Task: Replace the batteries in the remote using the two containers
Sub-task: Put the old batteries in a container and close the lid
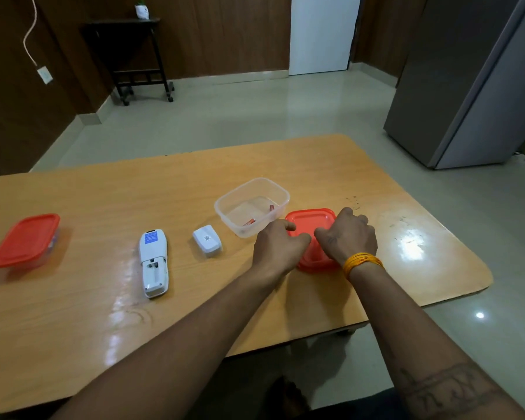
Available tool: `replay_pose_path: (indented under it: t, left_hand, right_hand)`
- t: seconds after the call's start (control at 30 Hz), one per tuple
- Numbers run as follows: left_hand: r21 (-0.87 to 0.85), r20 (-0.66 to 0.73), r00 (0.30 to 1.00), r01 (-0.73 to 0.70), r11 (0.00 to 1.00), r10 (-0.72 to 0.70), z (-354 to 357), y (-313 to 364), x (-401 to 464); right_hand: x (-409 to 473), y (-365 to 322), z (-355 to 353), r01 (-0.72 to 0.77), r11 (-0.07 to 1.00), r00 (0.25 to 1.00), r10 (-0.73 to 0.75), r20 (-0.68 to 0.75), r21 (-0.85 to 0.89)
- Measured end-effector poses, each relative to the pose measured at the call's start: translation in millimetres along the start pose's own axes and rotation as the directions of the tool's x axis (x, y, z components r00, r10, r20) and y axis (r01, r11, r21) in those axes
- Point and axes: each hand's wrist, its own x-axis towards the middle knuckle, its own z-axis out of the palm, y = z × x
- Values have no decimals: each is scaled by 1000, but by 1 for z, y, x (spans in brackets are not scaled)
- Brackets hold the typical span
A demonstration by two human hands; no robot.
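A: Going left to right, what lay on the table point(73, 298)?

B: A closed container point(25, 241) with its red lid on sat far left. Then the remote point(153, 262), face down, its battery bay open and apparently empty. Just beside it lay the loose battery cover point(207, 240). Then the clear open container point(252, 206), with two small red-labelled batteries point(250, 222) in it.

A: And the hands?

B: Both were on the red lid point(311, 221), which lay flat just right of the open container. The left hand point(278, 247) had its fingers curled loosely at the lid's near-left edge; the right hand point(347, 236) was bent over the right side, fingers hooked down at the rim. Whether either actually gripped it, I couldn't tell.

A: How should the step have gone?

B: I'd judge the lid wanted lifting level, squared over the rim, then pressed down corner by corner, so the tub didn't skid on that surface.

A: The surface?

B: Glossy wood laminate, glare on the right. Beyond it, a pale tiled floor, dark wood panelling, a small black trolley point(134, 56), a grey refrigerator point(467, 86) at right.
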Motion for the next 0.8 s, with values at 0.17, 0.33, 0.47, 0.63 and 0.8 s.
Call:
replay_pose_path:
  t: [0.17, 0.33, 0.47, 0.63, 0.8]
  left_hand:
    - [-61, -27, 999, 20, 998, -21, 2, -1, 0]
    - [-242, 65, 993, 107, 964, -94, 1, 0, 5]
    - [-385, 93, 990, 136, 913, -108, -15, 12, 9]
    - [-607, -14, 978, 158, 779, -209, -63, 25, 26]
    - [-674, 59, 945, 276, 685, -323, -97, 9, 33]
  right_hand:
    - [9, 7, -10, -57, 970, 998, 49, 39, 238]
    - [2, 1, -27, 15, 894, 997, 20, -73, 448]
    - [-12, -16, -41, 220, 888, 958, -117, -263, 404]
    - [-33, -37, -40, 653, 753, 654, -503, -565, 85]
    - [-32, -46, -16, 831, 556, 477, -739, -476, -30]
